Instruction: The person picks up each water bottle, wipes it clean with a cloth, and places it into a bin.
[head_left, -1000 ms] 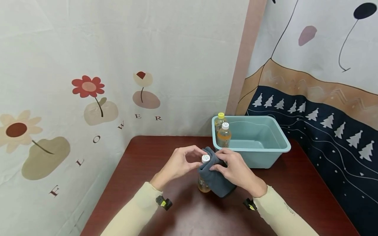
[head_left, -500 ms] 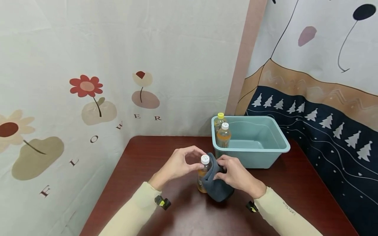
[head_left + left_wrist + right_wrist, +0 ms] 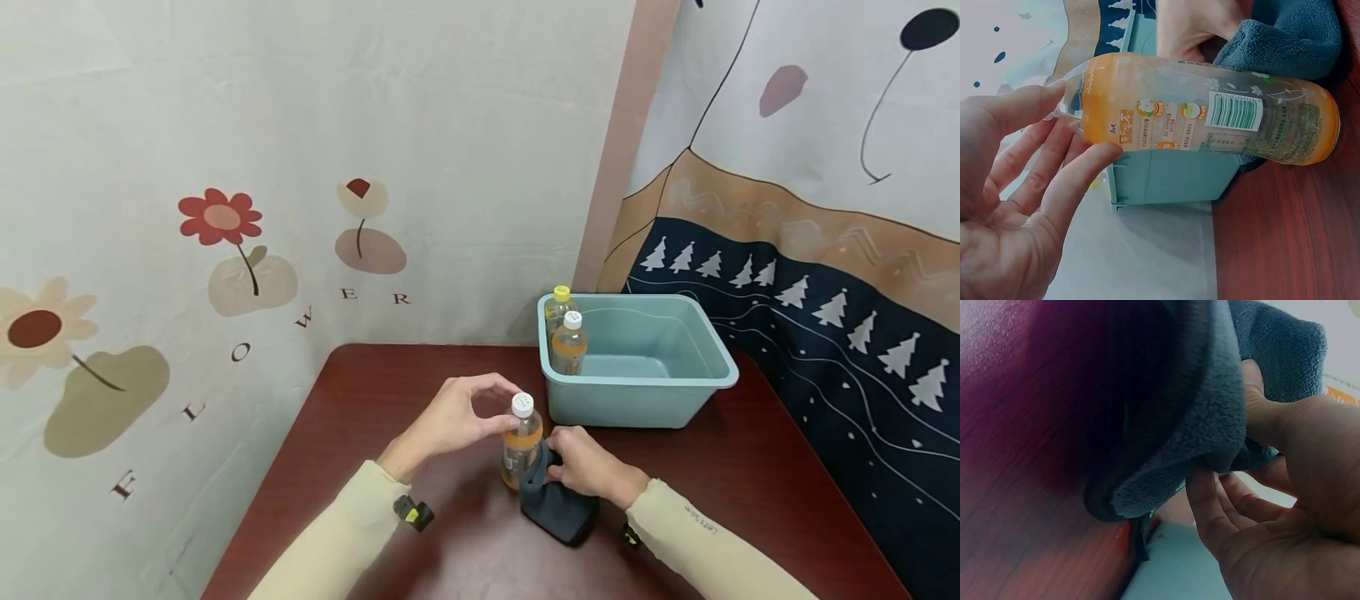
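Note:
A clear plastic drink bottle (image 3: 522,446) with a white cap and an orange-printed label stands upright on the table. My left hand (image 3: 465,417) holds it by the neck, thumb and fingers round it just under the cap. In the left wrist view the label's barcode on the bottle (image 3: 1210,112) faces the camera. My right hand (image 3: 592,467) pinches a folded dark grey-blue cloth (image 3: 558,504) against the bottle's lower right side. Close up in the right wrist view, the fluffy cloth (image 3: 1210,419) is bunched between thumb and fingers.
Behind the hands, a light blue plastic tub (image 3: 637,404) stands at the table's back right. Inside its left end are a yellow-capped bottle (image 3: 557,310) and a white-capped bottle (image 3: 568,350). The dark red table (image 3: 420,550) meets printed wall cloths at the back and right.
My right hand has slid the cloth down the bottle from its neck to its lower side, uncovering the neck and label. My left hand stays at the neck.

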Demonstrator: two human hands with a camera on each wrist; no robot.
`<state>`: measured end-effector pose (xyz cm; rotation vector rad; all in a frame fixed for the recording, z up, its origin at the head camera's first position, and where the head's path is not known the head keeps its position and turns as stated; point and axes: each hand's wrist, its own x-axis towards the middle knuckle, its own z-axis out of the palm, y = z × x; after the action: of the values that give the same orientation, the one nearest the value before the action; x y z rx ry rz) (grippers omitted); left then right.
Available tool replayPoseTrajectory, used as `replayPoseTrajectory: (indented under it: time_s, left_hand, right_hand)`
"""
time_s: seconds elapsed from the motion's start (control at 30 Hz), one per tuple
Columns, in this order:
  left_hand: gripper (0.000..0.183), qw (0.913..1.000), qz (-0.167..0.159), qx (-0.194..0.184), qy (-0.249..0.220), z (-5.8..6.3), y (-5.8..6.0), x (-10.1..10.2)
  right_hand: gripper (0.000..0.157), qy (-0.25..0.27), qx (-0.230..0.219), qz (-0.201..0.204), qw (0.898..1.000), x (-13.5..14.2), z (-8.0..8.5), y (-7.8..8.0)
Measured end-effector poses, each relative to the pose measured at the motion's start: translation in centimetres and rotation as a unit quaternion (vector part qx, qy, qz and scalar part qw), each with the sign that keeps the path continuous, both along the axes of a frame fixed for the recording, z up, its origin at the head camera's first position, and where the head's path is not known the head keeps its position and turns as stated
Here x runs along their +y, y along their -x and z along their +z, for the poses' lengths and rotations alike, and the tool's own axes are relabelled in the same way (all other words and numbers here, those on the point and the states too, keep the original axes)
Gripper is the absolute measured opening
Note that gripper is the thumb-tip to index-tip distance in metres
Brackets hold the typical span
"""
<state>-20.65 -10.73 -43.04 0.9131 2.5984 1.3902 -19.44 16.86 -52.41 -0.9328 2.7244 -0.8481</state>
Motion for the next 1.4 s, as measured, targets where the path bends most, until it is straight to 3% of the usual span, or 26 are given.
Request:
replayPoseTrajectory:
  time_s: [0.17,0.33,0.77,1.1,1.4]
  left_hand:
    - [0.036,0.9999,0.002,-0.01,0.002,0.0,-0.2,-0.1]
    - [0.036,0.9999,0.002,-0.017,-0.001,0.1,-0.3,-0.1]
    - [0.036,1.0,0.003,-0.001,-0.001,0.2,-0.4,-0.2]
    - [0.037,1.0,-0.002,-0.001,-0.006,0.2,-0.5,-0.4]
    - [0.039,1.0,-0.004,0.007,0.003,0.4,-0.6,-0.5]
  right_hand:
    - [0.017,0.012,-0.004,0.0,1.0,0.0,-0.4,0.2]
    - [0.022,0.028,0.01,-0.01,1.0,0.2,0.3,0.0]
    - [0.026,0.077,0.079,-0.053,0.992,0.6,5.1,-1.0]
    - [0.061,0.136,0.086,-0.063,0.985,0.3,7.6,-2.1]
    - [0.077,0.142,0.11,-0.073,0.981,-0.8,7.3,-2.6]
